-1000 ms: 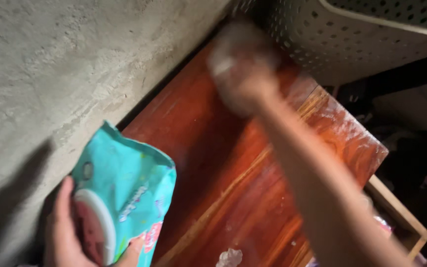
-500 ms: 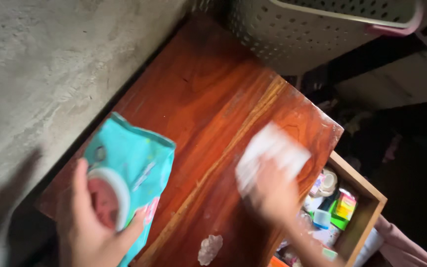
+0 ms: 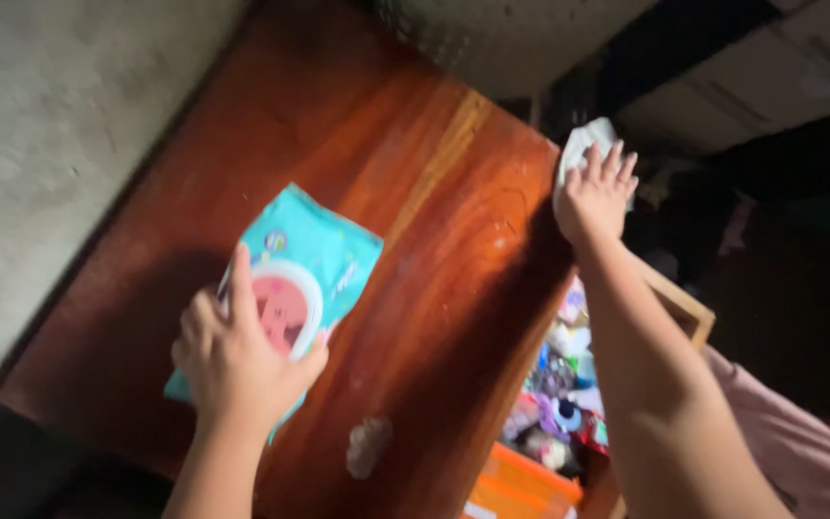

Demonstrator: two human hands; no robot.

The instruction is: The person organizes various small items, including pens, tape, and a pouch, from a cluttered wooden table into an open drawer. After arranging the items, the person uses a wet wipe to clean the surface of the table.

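Left hand [image 3: 242, 360] is down on the teal pack of wet wipes [image 3: 290, 279], fingers curled over its near end and thumb tucked at the right edge, so it is holding the pack flat against the red-brown wooden tabletop [image 3: 405, 202]. The pack sits left of centre on that top, well in from every edge. Its long axis runs diagonally, from lower left under the hand up to the far right corner, and the round pink-and-white flip lid [image 3: 280, 309] faces up, just beyond the fingertips.

Right hand [image 3: 596, 197] is out at the far right edge of the top, fingers spread flat over a white wipe [image 3: 583, 144], pressing it down right where the wood ends. Half the wipe looks to hang past the edge.

Risk from here, as I judge it: that wipe could slip off the edge and drop into the open drawer [image 3: 670, 298] below, which is packed with small colourful items. A hard sweep could also carry the hand off the wood. 1 crumpled grey wad [image 3: 369, 447] lies near the front edge, apart from both hands, and a stray elbow could knock it to the floor.
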